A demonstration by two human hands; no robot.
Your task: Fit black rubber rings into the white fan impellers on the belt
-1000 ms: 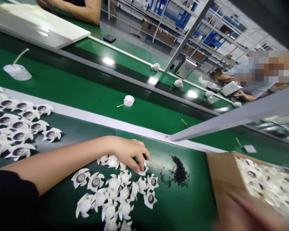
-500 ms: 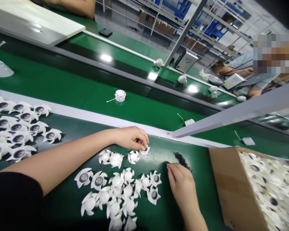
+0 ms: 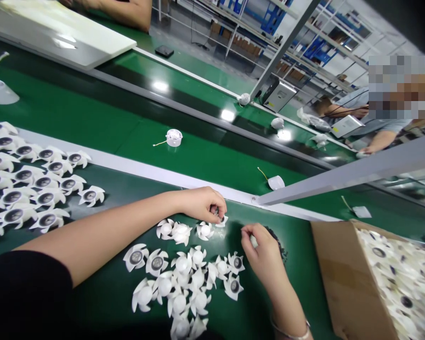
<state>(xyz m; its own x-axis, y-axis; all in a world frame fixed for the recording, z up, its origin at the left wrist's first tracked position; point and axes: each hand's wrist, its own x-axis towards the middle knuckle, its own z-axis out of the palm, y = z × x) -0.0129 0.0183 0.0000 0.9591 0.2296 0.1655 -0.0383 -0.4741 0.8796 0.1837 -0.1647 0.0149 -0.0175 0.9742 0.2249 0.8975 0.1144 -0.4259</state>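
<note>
My left hand (image 3: 202, 204) is closed, thumb and fingertips gripping a small white fan impeller (image 3: 224, 221) that is mostly hidden under them. My right hand (image 3: 264, 250) is raised a little to the right, thumb and index finger pinched together; whatever is between them is too small to make out. Behind its knuckles lies a heap of tiny black parts (image 3: 279, 243), partly covered by the hand. Several loose white impellers (image 3: 179, 302) are clustered on the green table in front of me, some with dark hubs facing up. A few more impellers (image 3: 181, 233) lie close to my left wrist.
Rows of impellers (image 3: 28, 174) stand at the left. A cardboard box (image 3: 343, 274) full of impellers is at the right. Beyond a white rail runs a green conveyor with fan housings (image 3: 174, 137). A slanted metal post (image 3: 340, 172) crosses the right. Co-workers sit across the line.
My right hand has lifted away from the black parts and moved slightly toward my left hand, its fingers now pinched. The left hand stays on the impeller. The view has shifted slightly.
</note>
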